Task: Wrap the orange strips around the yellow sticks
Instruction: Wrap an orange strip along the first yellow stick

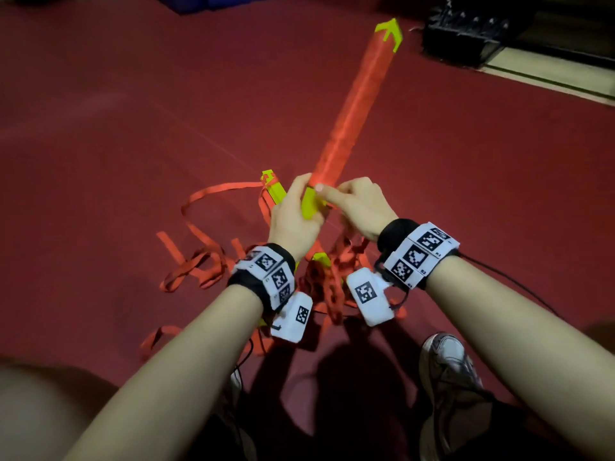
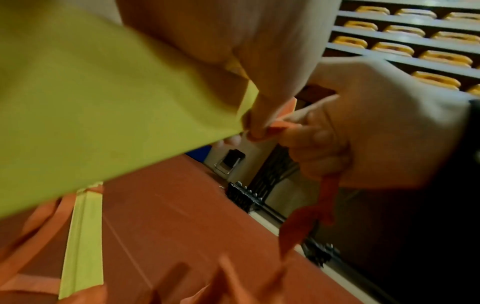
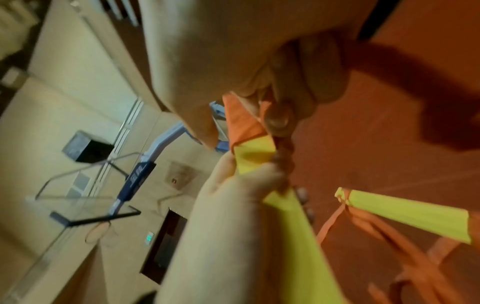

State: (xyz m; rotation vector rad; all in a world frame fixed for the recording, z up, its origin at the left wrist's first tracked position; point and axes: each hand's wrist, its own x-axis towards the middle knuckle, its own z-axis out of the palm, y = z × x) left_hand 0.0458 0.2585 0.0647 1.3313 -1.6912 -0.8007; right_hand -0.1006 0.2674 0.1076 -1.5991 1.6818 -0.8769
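Hands at centre of the head view: we see the left hand (image 1: 293,214) curled round the bare yellow lower end of a long stick (image 1: 352,108), which rises toward one o'clock. Orange strip covers the stick from just above the hands almost to its far tip, where a yellow arrow-shaped end stays uncovered. The right hand (image 1: 361,207) meets the left at the edge of the wrapping, its thumb and curled fingers pinching the orange strip (image 2: 279,126) against the stick; in the left wrist view we see a loose tail of that strip hanging out below the right fist. A second yellow stick (image 1: 273,189) lies on the red floor (image 1: 133,128) at ten o'clock from the hands, with a strip caught at its far end. Loose orange strips (image 1: 199,261) sprawl over the floor from eight to six o'clock, tangled beneath the wrists. Both wrists carry black bands with white marker blocks. A shoe (image 1: 446,364) shows at five o'clock, and a dark crate (image 1: 466,34) stands well apart at one o'clock.
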